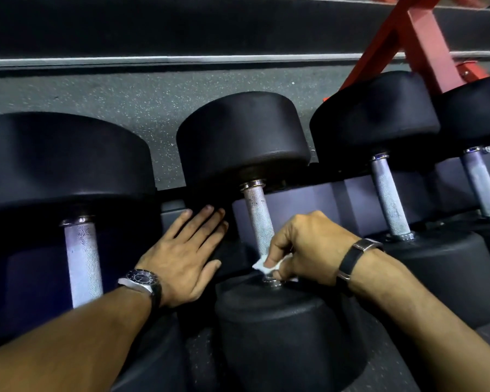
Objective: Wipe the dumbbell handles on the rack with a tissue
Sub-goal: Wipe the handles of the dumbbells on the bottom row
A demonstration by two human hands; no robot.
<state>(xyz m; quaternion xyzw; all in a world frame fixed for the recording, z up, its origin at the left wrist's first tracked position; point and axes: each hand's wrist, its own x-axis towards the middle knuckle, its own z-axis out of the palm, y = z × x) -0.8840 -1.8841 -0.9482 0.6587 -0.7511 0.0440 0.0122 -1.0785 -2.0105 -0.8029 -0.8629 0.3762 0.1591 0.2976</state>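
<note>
On the rack (309, 199), the second dumbbell's knurled handle (258, 219) was being wiped at its near end by a tissue (262, 265) pinched in the right hand (309, 247), the left hand (187, 250) laid flat, fingers straight, beside it; an upward stroke seemed called for next.

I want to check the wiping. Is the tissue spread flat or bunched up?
Bunched up. The tissue is a small crumpled wad pinched in the right hand against the lower end of the handle.
</note>
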